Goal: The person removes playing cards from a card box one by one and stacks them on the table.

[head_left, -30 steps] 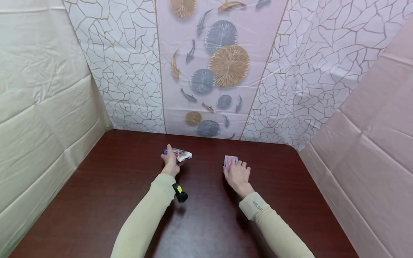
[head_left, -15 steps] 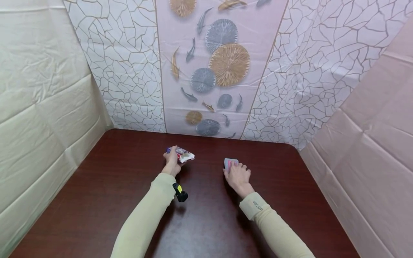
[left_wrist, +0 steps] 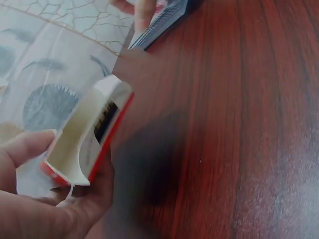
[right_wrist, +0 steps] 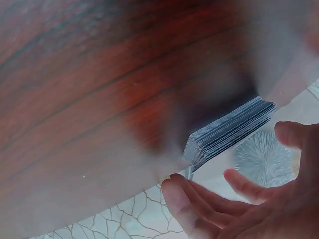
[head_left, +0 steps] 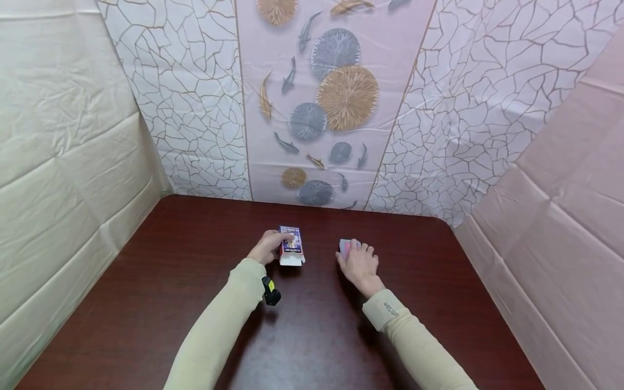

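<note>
On the left, my left hand point(head_left: 269, 245) holds a small blue, white and red playing card box point(head_left: 291, 241), thumb on its printed face. The flap end points toward me; in the left wrist view the opened mouth of the card box point(left_wrist: 75, 134) shows, with a dark cutout beside it. To the right, my right hand point(head_left: 361, 266) grips a deck of playing cards point(head_left: 345, 246) by its edges, close over the table, fingers partly covering its pink back. The right wrist view shows the stacked edges of the deck point(right_wrist: 229, 132), slightly slanted, with fingertips at one end.
A dark reddish-brown table point(head_left: 312, 346) spreads beneath both hands. Behind it hangs a patterned cloth point(head_left: 312, 146) with fish and round leaves, and pale cloth panels stand at the left and right. A black device with a yellow mark point(head_left: 271, 291) sits at my left wrist.
My left hand has turned the card box so its printed face lies upward and its flap end points toward me, shifting it right. The deck under my right hand has shifted slightly toward me.
</note>
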Demonstrator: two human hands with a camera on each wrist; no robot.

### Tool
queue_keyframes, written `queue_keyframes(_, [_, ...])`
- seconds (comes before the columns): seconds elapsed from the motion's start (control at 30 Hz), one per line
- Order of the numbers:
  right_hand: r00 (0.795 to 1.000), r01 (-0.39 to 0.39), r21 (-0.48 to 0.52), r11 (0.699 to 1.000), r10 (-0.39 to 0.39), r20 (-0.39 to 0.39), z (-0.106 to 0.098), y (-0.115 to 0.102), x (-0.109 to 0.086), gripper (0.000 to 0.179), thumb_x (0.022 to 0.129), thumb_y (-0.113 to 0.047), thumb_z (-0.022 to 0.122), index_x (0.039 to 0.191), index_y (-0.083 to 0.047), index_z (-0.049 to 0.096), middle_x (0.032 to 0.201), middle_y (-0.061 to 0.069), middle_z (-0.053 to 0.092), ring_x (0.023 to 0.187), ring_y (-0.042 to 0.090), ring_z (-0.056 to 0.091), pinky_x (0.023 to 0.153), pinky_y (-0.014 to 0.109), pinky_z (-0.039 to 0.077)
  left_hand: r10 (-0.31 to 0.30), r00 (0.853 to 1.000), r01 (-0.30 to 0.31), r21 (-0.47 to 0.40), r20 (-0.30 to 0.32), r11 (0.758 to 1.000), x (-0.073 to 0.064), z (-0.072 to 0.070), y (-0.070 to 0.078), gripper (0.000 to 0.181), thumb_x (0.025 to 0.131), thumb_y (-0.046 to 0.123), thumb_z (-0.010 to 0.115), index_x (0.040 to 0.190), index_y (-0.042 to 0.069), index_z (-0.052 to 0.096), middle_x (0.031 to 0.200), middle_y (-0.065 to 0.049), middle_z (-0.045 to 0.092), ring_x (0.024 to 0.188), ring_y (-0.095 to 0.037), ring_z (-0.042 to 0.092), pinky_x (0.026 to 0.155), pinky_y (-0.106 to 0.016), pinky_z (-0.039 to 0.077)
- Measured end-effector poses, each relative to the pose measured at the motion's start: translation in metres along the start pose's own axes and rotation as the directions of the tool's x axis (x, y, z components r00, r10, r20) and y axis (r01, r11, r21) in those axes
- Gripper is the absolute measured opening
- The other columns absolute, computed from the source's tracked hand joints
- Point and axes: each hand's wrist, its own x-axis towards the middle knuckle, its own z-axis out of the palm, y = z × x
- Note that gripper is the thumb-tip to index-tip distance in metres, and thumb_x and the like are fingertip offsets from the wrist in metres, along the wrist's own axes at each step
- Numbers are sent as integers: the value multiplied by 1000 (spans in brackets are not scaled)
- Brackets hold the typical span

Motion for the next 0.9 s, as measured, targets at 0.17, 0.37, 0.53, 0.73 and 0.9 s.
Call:
queue_keyframes(0.17, [999, 18, 12, 1000, -18, -30, 0, -3, -1, 53, 89, -49, 60, 114, -3, 53, 105, 27, 59, 100, 43, 52, 79, 55, 48, 55, 996, -43, 171, -68, 984, -3, 9, -3, 46, 86, 13, 70, 124, -4, 49, 111, -18, 63, 80, -17, 62, 63, -27, 54])
queue_keyframes(0.37, [991, 79, 9, 997, -77, -113, -4, -8, -1, 45, 92, -46, 56, 108, -3, 55, 105, 25, 58, 98, 42, 50, 80, 53, 45, 170, 974, -101, 382, -152, 918, -4, 12, -10, 38, 80, 14, 76, 110, -5, 63, 98, -20, 71, 71, -18, 66, 61, -29, 55])
queue_keyframes(0.53, [988, 92, 6, 996, -91, -125, -7, -12, -4, 46, 93, -45, 54, 111, -3, 56, 105, 23, 58, 99, 41, 51, 81, 53, 44, 284, 937, -121, 576, -202, 808, -7, 11, -18, 32, 77, 22, 80, 95, 0, 66, 87, -15, 71, 74, -23, 65, 62, -31, 50])
queue_keyframes(0.73, [977, 163, 67, 984, -152, -148, -15, -22, -10, 42, 94, -43, 55, 109, -4, 61, 105, 21, 62, 98, 40, 52, 80, 51, 44, 341, 919, -123, 680, -197, 722, -11, 11, -21, 50, 80, 25, 78, 117, 5, 52, 110, -19, 61, 101, -39, 59, 84, -49, 49])
queue_keyframes(0.9, [953, 299, 236, 925, -276, -126, -25, -31, -8, 43, 97, -42, 53, 119, -7, 64, 115, 15, 67, 105, 34, 54, 90, 50, 44, 372, 911, -137, 717, -181, 684, -12, 13, -19, 58, 82, 22, 75, 130, 7, 45, 125, -24, 50, 118, -45, 47, 94, -57, 43])
